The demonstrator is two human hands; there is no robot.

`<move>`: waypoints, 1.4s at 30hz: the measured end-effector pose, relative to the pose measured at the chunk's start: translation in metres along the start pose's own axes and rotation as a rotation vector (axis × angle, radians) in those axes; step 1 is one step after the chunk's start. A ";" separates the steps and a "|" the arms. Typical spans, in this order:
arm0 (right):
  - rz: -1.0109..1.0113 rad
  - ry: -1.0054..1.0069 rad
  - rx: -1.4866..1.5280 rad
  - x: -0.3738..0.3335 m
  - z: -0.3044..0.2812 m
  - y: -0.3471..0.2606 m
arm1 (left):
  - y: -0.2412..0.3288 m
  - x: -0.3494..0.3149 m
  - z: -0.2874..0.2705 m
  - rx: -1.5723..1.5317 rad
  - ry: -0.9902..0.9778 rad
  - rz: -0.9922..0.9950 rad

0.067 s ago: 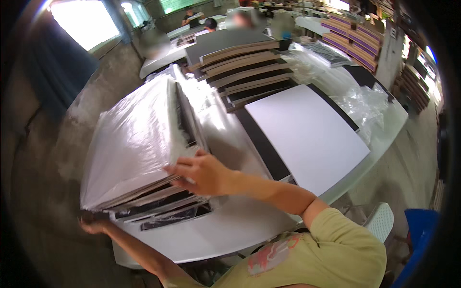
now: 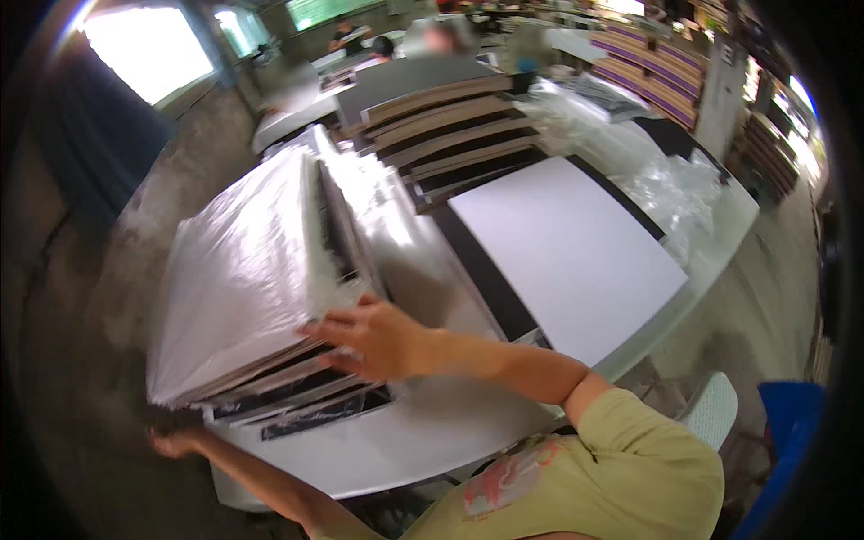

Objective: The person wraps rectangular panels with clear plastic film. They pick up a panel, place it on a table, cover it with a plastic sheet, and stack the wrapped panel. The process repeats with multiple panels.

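Note:
A stack of flat panels wrapped in shiny clear plastic (image 2: 238,279) stands at the left of the white table (image 2: 441,432). My right hand (image 2: 378,340) rests against its near right corner, fingers stretched out and slightly spread. Below the stack's near left corner is my left hand (image 2: 177,442), open and apart from the panels, with its fingers blurred. Dark and pale edges of several panels show under the top one on the near side. To the right, a large white sheet (image 2: 576,261) lies over a black board (image 2: 486,279).
Behind the sheet rises a pile of dark boards with brown edges (image 2: 450,126). Crumpled clear plastic (image 2: 675,198) covers the table's far right. A pale chair (image 2: 711,409) and a blue object (image 2: 792,423) are at the near right. Other people sit at tables farther back.
My left hand has dropped slightly, widening its gap from the stack's near left corner. My right hand stays at the near right corner. The whole view has shifted slightly.

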State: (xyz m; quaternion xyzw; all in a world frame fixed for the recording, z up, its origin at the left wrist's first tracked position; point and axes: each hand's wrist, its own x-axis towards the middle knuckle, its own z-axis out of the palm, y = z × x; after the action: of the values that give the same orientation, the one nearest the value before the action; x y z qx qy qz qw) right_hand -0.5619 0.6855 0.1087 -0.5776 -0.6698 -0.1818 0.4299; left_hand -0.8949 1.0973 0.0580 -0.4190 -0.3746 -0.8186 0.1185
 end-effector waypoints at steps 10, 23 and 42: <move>0.712 -0.040 0.281 -0.185 -0.177 0.062 | 0.316 -0.105 -0.092 -0.453 0.143 -0.259; 0.865 0.267 -1.018 -0.401 -0.451 0.301 | 0.579 -0.282 -0.184 -0.279 -0.267 -0.208; 0.687 0.654 -0.186 -0.347 -0.642 0.180 | 0.818 -0.377 -0.198 -1.011 -1.247 -0.125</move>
State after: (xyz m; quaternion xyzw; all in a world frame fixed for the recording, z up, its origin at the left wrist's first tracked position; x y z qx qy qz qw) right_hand -0.1722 0.0447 0.1526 -0.7139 -0.2507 -0.2602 0.5998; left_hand -0.3643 0.3456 0.1134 -0.7800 0.0215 -0.5097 -0.3624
